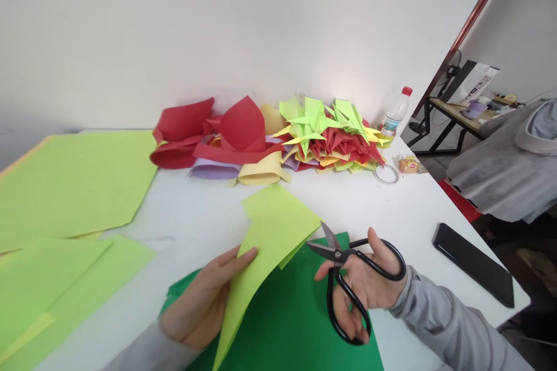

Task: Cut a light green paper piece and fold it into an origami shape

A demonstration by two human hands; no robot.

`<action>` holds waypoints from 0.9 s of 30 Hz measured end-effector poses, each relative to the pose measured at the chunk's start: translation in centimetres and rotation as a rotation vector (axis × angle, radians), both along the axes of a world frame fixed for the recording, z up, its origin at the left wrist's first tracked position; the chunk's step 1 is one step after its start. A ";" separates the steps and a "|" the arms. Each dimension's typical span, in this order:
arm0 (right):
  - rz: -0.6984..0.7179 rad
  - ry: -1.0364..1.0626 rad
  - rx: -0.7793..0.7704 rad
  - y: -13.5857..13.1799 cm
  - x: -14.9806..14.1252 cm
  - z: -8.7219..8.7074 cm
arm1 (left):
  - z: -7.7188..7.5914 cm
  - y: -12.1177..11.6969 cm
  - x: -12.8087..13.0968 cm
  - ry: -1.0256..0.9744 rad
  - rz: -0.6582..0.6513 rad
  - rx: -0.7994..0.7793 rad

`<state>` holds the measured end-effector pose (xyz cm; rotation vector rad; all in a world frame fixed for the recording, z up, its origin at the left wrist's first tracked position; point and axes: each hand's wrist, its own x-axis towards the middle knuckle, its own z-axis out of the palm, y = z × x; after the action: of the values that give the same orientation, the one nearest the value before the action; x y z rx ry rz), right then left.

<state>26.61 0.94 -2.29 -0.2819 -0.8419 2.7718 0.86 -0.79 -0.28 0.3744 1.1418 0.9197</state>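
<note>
My left hand (206,295) pinches a folded sheet of lime-green paper (272,229) along its left side, thumb on top. The paper is tilted above a dark green sheet (304,313) on the table. In my right hand (363,281) is a pair of scissors (337,255) with black loop handles, thumb through one loop and fingers through the other. The scissor blades stand apart, their tips close to the lime paper's right corner; whether they touch it I cannot tell.
Lime-green sheets (78,185) cover the left of the white table (183,208). At the back lie rolled red paper shapes (243,127) and a pile of folded paper stars (331,133). A bottle (395,113), tape ring (386,174), wrapped snack (408,164) and phone (474,264) are right. A person (513,151) is beyond.
</note>
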 end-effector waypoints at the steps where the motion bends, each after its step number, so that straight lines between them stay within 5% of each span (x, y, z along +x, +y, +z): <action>1: 0.009 0.009 0.000 0.0 0.0 -0.1 | 0.0 0.0 0.0 -0.001 -0.001 -0.001; 27: 0.077 -0.095 -0.047 -0.1 -0.2 -0.4 | -0.5 0.2 -0.2 -0.054 0.002 0.009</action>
<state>26.45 0.89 -2.70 -0.4014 -0.8264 2.8724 0.64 -0.62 -0.73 0.3541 1.0885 0.9317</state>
